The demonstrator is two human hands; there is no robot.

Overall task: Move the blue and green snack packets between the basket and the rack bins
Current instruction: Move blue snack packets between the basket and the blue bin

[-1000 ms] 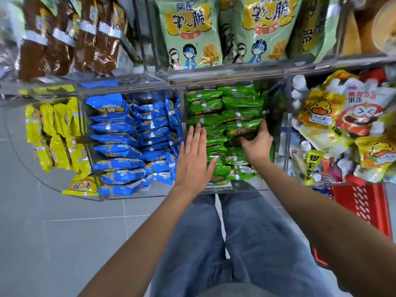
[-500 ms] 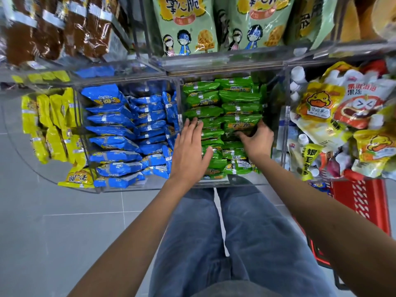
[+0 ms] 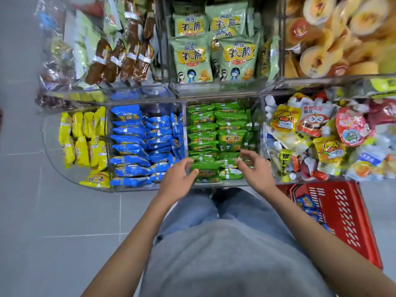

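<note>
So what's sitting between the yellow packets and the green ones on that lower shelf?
The blue snack packets, stacked in their own clear bin; the head view shows it.

green packets binned, blue packets alongside

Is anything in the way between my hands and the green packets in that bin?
Nothing visible. The left hand and right hand are both over the front rows of green packets, and the bin is open on top.
</note>
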